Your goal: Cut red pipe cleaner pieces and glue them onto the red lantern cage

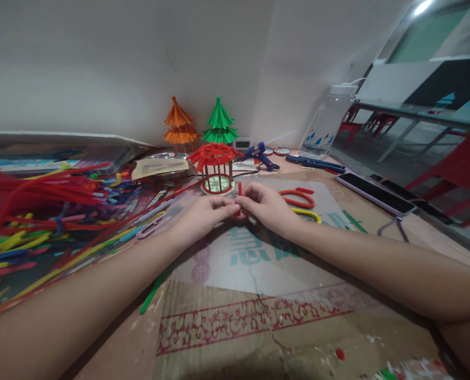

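Both of my hands meet over the middle of the printed sheet, fingertips together. My left hand pinches a short red pipe cleaner from the left, low down. From the other side my right hand pinches the same piece, whose upper end sticks up between the fingers; the rest is hidden. Just behind the hands stands a small pavilion with a red fuzzy roof, brown posts and a pale round base. Right of my right hand lie red-handled scissors or a bent red loop and a yellow curved piece.
Heaped pipe cleaners fill the left side. Orange and green tiered roofs stand at the wall. A blue glue gun, a clear bottle, blue pliers or cutters and a phone sit on the right.
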A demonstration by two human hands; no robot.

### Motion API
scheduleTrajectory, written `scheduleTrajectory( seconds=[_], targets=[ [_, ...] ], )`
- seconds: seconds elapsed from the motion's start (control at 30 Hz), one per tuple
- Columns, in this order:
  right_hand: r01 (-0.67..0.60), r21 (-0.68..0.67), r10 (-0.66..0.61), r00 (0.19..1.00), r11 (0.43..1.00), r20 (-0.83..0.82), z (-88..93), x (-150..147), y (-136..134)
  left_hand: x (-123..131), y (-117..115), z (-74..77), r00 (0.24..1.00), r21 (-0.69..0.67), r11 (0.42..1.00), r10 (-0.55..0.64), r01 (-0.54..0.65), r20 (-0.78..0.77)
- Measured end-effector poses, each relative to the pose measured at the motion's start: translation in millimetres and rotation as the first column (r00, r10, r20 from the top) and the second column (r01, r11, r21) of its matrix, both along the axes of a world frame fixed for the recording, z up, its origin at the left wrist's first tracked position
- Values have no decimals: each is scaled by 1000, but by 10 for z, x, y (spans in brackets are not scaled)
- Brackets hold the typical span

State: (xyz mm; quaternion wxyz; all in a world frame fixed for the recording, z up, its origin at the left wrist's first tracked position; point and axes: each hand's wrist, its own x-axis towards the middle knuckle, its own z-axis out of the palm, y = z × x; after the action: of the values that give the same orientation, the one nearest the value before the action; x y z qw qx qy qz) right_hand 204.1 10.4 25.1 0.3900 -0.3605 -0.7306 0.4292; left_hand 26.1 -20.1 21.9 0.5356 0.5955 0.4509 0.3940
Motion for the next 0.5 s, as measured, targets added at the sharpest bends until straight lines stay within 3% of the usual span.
scheduleTrajectory(
  seconds=[0.33, 0.5],
  targets=[
    [24, 38, -25, 999, 999, 30, -9, 1, -2, -5, 12, -21, 999, 39, 999, -2, 3, -42],
    [8, -15, -8, 1000, 1000, 22, -8, 5, -14, 0, -4, 2, 995, 55, 998, 22, -17, -95]
  ],
)
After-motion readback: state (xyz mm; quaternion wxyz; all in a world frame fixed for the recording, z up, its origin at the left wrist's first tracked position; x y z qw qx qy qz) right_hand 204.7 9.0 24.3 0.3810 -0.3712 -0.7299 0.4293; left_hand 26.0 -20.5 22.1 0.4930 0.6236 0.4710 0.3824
